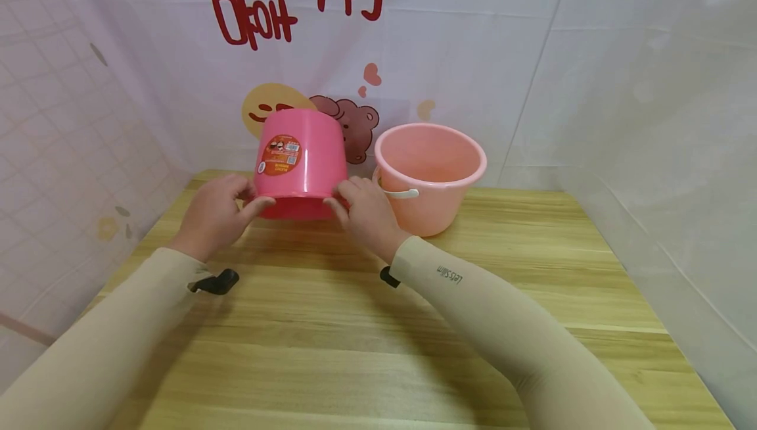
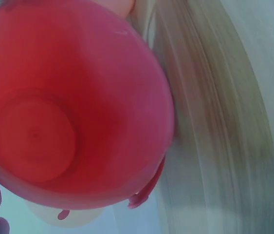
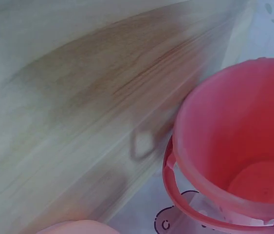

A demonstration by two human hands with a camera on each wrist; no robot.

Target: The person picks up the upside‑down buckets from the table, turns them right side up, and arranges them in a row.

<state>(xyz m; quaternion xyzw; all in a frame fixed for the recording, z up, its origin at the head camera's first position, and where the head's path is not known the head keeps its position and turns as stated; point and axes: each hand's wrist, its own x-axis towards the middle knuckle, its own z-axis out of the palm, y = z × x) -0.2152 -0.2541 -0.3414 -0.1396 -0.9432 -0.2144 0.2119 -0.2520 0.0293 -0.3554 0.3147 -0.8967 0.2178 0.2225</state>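
Both hands grip a bright pink bucket [image 1: 310, 154] by its rim, tipped so its mouth faces down and toward me. My left hand [image 1: 215, 210] holds the left side, thumb along the near rim. On the opposite side, my right hand [image 1: 369, 213] pinches the rim with thumb and fingers. A round red label is on the bucket's side. Its bare inside [image 2: 34, 136] fills much of the left wrist view. In the right wrist view its pink handle [image 3: 178, 197] hangs off the rim. A peach bucket [image 1: 434, 206] stands upright just beyond my right hand.
The peach bucket has a white handle grip [image 1: 402, 193] hanging on its near side. Beneath everything is a wood-grain table [image 1: 331, 351]. White printed cloth [image 1: 461, 42] hangs behind the buckets and along both sides.
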